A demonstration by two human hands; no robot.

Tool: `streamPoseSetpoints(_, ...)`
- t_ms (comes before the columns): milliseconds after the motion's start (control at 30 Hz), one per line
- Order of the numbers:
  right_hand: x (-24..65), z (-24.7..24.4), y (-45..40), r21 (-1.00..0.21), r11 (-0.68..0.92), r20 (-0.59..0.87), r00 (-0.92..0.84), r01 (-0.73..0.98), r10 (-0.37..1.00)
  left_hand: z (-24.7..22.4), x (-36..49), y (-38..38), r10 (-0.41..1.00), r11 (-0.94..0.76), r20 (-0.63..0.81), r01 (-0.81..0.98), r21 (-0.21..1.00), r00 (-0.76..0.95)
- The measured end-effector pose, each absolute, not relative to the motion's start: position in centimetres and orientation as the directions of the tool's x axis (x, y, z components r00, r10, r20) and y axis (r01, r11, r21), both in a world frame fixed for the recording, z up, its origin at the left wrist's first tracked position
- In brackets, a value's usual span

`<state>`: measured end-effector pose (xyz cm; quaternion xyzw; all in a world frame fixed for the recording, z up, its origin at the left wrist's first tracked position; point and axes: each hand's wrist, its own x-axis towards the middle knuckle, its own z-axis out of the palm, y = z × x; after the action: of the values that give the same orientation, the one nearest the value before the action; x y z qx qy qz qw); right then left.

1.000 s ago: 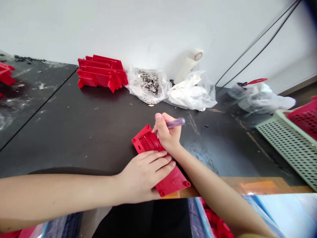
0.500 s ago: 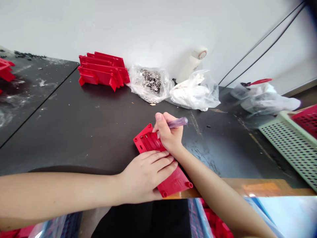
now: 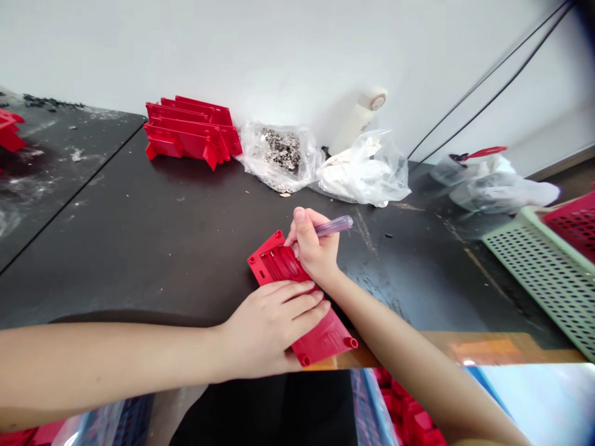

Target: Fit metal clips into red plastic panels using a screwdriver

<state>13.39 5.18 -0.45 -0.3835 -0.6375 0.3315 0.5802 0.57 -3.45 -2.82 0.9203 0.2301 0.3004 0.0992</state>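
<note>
A red plastic part (image 3: 328, 334) lies at a slant by the table's front edge, with round posts at its corners and small metal pieces near its far end. Across its middle rests my left hand (image 3: 279, 316), its fingers laid over the part and gripping its sides. My right hand (image 3: 313, 241) is closed round a purple translucent pen-like tool (image 3: 335, 226), whose back end points right. The tool's tip is hidden by my fingers at the far end of the part.
Red parts (image 3: 190, 133) stand in a row at the back. Beside them are a bag of small metal pieces (image 3: 283, 152), a bag of white items (image 3: 362, 173) and a pale bottle (image 3: 357, 121). A green basket (image 3: 543, 266) sits at the right. Red pieces (image 3: 409, 409) lie below the table edge.
The whole view has shifted slightly, with the scene a little further left. Both hands keep their places on the red part and the tool.
</note>
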Motion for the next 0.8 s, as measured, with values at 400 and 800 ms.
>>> streamPoseSetpoints(400,13.6,-0.4,5.1,-0.862,0.488,0.493,0.003,0.138,0.87,-2.9,0.6,-3.4,0.473,-0.881,0.517,0.365,0.302,0.714)
streamPoseSetpoints(800,13.4,1.0,4.6,-0.688,0.608,0.598,-0.165,0.396,0.784,-2.8,0.6,-3.4,0.461,-0.887,0.553,0.366,0.28,0.694)
